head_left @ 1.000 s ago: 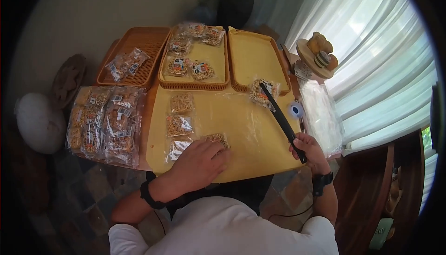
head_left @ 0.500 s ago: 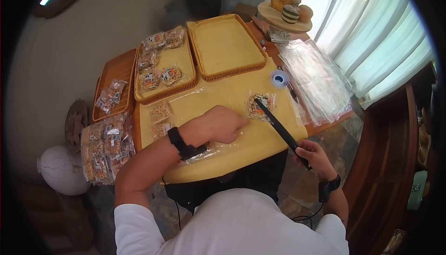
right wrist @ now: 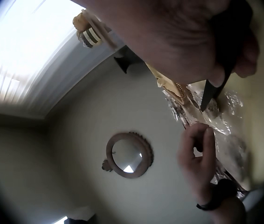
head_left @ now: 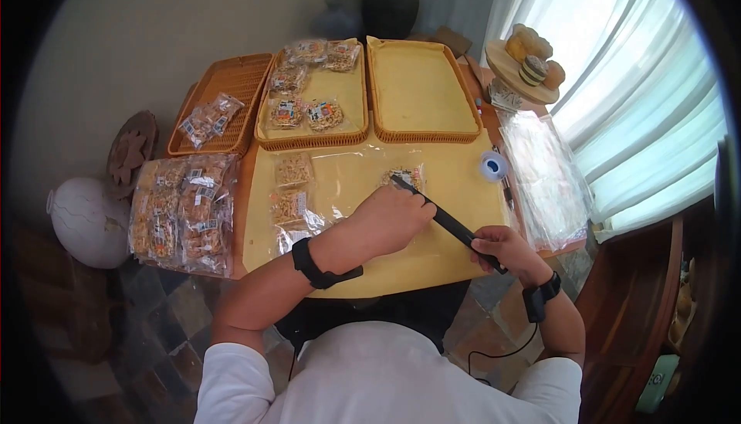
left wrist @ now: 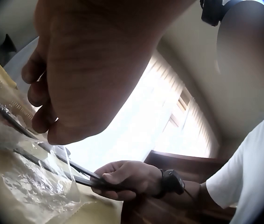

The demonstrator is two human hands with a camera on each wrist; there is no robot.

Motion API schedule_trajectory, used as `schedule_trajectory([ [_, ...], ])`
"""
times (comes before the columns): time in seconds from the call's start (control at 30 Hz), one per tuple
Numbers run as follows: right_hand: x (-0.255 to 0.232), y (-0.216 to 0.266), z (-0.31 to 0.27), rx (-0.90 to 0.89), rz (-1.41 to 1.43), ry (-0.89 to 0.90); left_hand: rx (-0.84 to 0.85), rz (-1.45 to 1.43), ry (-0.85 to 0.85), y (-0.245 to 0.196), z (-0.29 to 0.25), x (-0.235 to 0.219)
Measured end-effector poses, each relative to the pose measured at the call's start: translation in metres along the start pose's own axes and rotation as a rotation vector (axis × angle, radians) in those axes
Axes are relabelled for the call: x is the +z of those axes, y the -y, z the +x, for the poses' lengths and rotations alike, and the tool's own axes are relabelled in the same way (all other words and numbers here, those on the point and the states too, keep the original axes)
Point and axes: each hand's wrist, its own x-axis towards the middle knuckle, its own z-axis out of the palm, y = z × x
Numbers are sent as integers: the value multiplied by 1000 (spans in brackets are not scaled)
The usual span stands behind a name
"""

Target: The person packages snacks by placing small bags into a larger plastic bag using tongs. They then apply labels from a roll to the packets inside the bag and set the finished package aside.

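In the head view my right hand (head_left: 505, 250) grips black tongs (head_left: 454, 226) by the handle end. The tips reach a small clear-wrapped pack of nut-like pieces (head_left: 413, 173) over the yellow sheet, partly hidden behind my left hand (head_left: 390, 222). My left hand crosses in front of the tongs, its fingers curled. Seen from the left wrist, those fingers pinch the edge of a clear plastic bag (left wrist: 31, 186), and the tongs' two arms run into the film. More wrapped packs (head_left: 289, 206) lie in a column left of my hands.
Wicker trays line the back: one with two packs (head_left: 212, 117), one with several packs (head_left: 324, 115), one lined with yellow paper (head_left: 424, 88). A filled clear bag (head_left: 184, 212) lies at the left. Right are a tape roll (head_left: 493, 165) and flat plastic bags (head_left: 544, 181).
My left hand has moved right from the packs at lower centre to the tongs' tips. The tongs and their pack have shifted left over the sheet. The head view swung and came back.
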Motion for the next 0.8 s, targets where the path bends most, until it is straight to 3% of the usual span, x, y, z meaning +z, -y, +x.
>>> schedule_trajectory([
  [0.17, 26, 36, 31, -3, -71, 140, -54, -39, 43, -9, -5, 7],
  [0.23, 7, 30, 36, 6, -131, 116, -52, -2, -26, -16, -20, 7],
  [0.33, -15, 55, 2, 24, -234, 52, -33, -154, -313, -30, -65, 9],
  [0.5, -21, 58, 13, -59, -370, -100, -192, -299, -341, -29, -157, 0],
  [0.57, -12, 59, 32, -182, -371, -181, -381, -188, -464, -26, -178, -5],
  [0.6, -8, 58, 39, -179, -400, -191, -383, -186, -467, -21, -189, -6],
  [0.67, -9, 56, 42, -188, -425, -116, -537, -74, -522, -13, -206, -7],
  [0.8, 1, 59, 29, -104, -424, 20, -633, -61, -568, -7, -222, -3],
])
